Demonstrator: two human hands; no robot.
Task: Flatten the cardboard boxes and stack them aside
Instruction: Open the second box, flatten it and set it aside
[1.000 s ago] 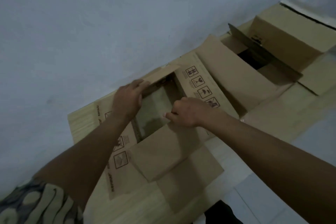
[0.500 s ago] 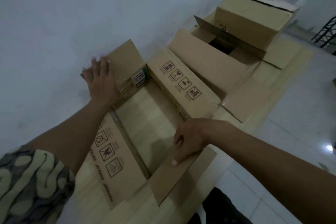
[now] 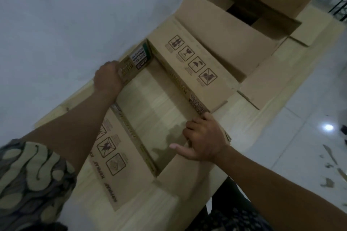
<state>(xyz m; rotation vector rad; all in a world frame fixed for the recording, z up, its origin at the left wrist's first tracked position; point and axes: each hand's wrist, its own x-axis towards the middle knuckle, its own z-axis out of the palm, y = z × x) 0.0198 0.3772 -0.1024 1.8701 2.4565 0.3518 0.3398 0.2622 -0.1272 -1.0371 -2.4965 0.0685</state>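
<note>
Gripping the near end panel of the printed brown cardboard box (image 3: 169,88), the right hand (image 3: 204,137) has fingers hooked over the top edge and thumb stretched out along the near flap. Box stands open at top and bottom (pale wood-grain surface (image 3: 154,107) shows straight through it), all flaps splayed outward, on the floor beside the plain white wall (image 3: 65,15).

Left hand (image 3: 109,78), further out, is closed around the far end panel beside a small printed label (image 3: 139,57); fingertips hidden behind the panel.

Judgement: empty single-wall board, light, stiff across panels, weak along the scored corners. Best hold is where the hands are now, at opposite end panels; pushing them in opposite directions should shear the tube flat. Flap edges may crease or cut skin if squeezed hard.

Beyond, a second plain brown cardboard box (image 3: 234,30) lies open, touching the first, not flattened. Glossy white floor tiles (image 3: 309,118) to the right. No finished stack is visible.
</note>
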